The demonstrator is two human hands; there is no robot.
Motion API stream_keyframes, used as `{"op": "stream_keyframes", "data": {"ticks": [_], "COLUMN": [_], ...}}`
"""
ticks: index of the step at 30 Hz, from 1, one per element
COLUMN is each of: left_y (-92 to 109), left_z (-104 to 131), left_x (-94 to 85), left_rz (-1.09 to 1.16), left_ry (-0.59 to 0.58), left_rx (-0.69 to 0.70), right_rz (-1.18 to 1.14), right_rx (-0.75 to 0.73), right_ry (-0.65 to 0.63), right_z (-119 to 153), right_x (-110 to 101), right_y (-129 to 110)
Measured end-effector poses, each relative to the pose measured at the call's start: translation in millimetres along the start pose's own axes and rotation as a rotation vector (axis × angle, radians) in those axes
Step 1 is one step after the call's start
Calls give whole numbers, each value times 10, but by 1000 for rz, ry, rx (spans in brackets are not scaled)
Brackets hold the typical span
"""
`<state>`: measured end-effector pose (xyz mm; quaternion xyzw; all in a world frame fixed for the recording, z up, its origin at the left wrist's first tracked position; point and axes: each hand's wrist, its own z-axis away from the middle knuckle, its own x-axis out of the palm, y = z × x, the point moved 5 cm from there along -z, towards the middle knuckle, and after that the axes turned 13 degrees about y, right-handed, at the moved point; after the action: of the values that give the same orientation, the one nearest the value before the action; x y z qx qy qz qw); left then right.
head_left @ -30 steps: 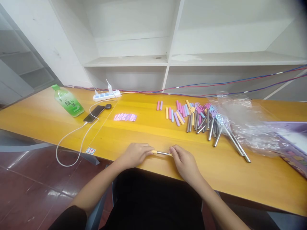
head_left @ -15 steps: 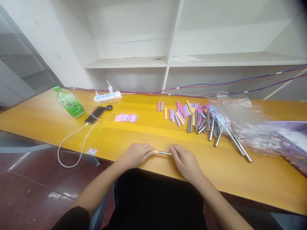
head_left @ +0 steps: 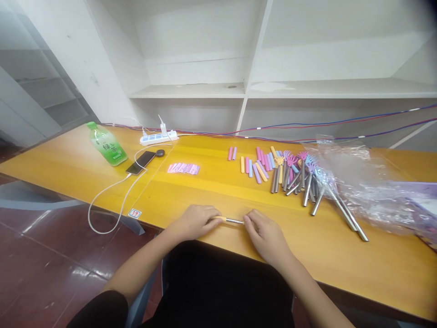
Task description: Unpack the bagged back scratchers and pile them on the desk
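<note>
Near the table's front edge, a back scratcher with a metal shaft (head_left: 234,221) lies level between my two hands. My left hand (head_left: 198,221) is closed round its yellow handle (head_left: 221,218), most of which the fingers cover. At the shaft's other end my right hand (head_left: 264,232) is closed, thumb against fingertips; that end is hidden. To the right behind them lies a heap of back scratchers (head_left: 309,182) with coloured claw heads and metal tubes. Loose handles (head_left: 256,173) in pink, blue, purple and yellow lie left of the heap.
Crumpled clear plastic bags (head_left: 362,187) cover the table's right side. Pink printed cards (head_left: 183,168) lie fanned left of centre. Farther left are a phone (head_left: 140,163) on a white cable, a power strip (head_left: 159,137) and a green bottle (head_left: 107,145). White shelving (head_left: 191,91) stands behind.
The view has shifted slightly, so the table things sit a little farther right. Both hands keep hold of the back scratcher in nearly the same place.
</note>
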<state>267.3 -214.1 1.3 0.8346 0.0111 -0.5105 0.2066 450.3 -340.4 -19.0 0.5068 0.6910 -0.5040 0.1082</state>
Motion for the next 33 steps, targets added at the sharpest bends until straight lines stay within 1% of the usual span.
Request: {"op": "stream_keyframes", "data": {"ticks": [1,3,6,8,10,14,16,19,23,25,27,30,33], "left_y": [2,41,136,168,178,166,119,-22,-252,-318,-322,-258,-260], "left_z": [3,11,15,-10,-59,-182,-244,-320,-346,-316,-266,-191,-151], "left_x": [22,87,200,223,197,80,4,-133,-358,-450,-504,-549,-635], "left_rz": [-51,-176,-313,-363,-404,-442,-452,-476,-525,-537,-524,-488,-489], "left_ry": [25,54,17,-12,-27,-40,-31,-17,30,64,87,115,152], "left_rx": [23,115,270,292,283,306,320,324,313,324,357,411,410], "right_rz": [11,48,157,245,311,363,387,461,546,547,517,457,440], "right_rx": [-4,-26,-61,-73,-92,-184,-255,-334,-342,-357,-405,-468,-480], "right_ry": [-6,-13,16,25,-7,-110,-133,-115,-72,-62,-68,-97,-94], "right_z": [2,12,32,30,4,-104,-167,-260,-342,-338,-300,-217,-157], "right_x": [7,33,67,74,64,-26,-95,-221,-451,-576,-680,-807,-967], "right_y": [-6,-21,-34,-34,-35,-50,-45,29,198,237,227,217,331]}}
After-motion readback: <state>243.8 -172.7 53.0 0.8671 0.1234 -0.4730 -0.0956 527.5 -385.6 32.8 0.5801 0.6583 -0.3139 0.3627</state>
